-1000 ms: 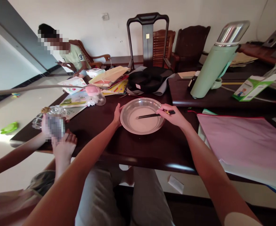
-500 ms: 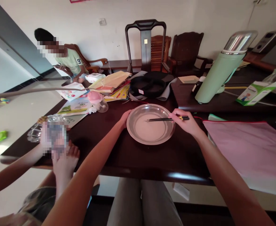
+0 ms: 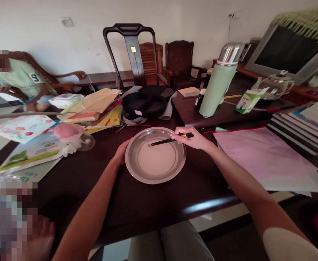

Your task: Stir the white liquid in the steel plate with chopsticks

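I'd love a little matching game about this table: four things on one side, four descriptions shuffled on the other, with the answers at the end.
Things:
1. bowl
2. chopsticks
3. flask
4. teapot

Descriptions:
A. pale green, with a silvery top
B. black, held in the person's right hand
C. see-through, with a handle
D. round and metallic, with the person's left hand at its side

Pairs: 1-D, 2-B, 3-A, 4-C

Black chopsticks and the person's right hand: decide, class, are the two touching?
Touching. The head view shows it: the right hand grips the black chopsticks, whose thin ends reach over the metal bowl.
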Demonstrator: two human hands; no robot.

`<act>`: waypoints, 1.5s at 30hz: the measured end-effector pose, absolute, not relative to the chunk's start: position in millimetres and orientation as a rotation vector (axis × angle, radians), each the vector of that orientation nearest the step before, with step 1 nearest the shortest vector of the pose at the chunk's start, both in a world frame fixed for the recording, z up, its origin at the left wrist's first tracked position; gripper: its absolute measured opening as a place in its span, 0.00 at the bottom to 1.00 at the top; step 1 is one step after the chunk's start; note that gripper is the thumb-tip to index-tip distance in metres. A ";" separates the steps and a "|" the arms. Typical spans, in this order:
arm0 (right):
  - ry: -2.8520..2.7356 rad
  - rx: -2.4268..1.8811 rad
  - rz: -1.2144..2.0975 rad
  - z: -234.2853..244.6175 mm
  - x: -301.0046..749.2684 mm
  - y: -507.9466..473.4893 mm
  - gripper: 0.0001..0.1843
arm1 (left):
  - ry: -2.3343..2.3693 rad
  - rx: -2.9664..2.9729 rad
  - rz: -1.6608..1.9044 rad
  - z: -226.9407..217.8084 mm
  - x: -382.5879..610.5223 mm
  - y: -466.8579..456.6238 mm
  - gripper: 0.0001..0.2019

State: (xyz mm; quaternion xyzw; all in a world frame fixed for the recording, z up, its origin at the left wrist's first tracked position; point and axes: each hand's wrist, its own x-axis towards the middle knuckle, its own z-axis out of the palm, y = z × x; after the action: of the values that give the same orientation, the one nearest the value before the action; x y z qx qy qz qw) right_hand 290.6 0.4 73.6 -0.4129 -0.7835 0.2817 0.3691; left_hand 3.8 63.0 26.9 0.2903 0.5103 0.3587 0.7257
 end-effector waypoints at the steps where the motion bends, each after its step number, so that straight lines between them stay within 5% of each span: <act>1: -2.055 -1.036 0.702 75.8 292.6 4.3 0.14 | 1.130 0.638 0.791 27.9 3.9 62.7 0.14; 9: -2.240 -0.919 0.519 85.1 312.1 11.3 0.13 | 1.214 0.623 0.783 21.7 -1.7 67.0 0.15; 18: -1.832 -1.179 0.823 76.1 313.5 -19.9 0.19 | 1.186 0.570 0.793 24.8 -0.4 63.0 0.18; 27: -1.521 -1.300 0.740 73.2 315.4 -31.7 0.24 | 1.135 0.542 0.764 20.3 -4.0 62.8 0.16; 33: -1.780 -1.194 0.825 66.7 289.6 -31.8 0.14 | 1.168 0.508 0.741 21.2 -3.6 60.1 0.18; 40: -1.442 -1.421 0.752 72.8 309.0 -55.1 0.23 | 1.142 0.533 0.747 24.9 -1.7 60.1 0.18; 45: -1.626 -1.338 0.796 61.4 283.2 -63.1 0.14 | 1.114 0.573 0.726 24.2 -0.4 63.9 0.19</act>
State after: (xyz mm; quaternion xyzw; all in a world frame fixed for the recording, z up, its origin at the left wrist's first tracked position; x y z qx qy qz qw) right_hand 283.2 -63.1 61.4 -0.5364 -0.6519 0.3192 0.4306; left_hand -0.4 63.9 24.2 0.2623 0.5096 0.3321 0.7491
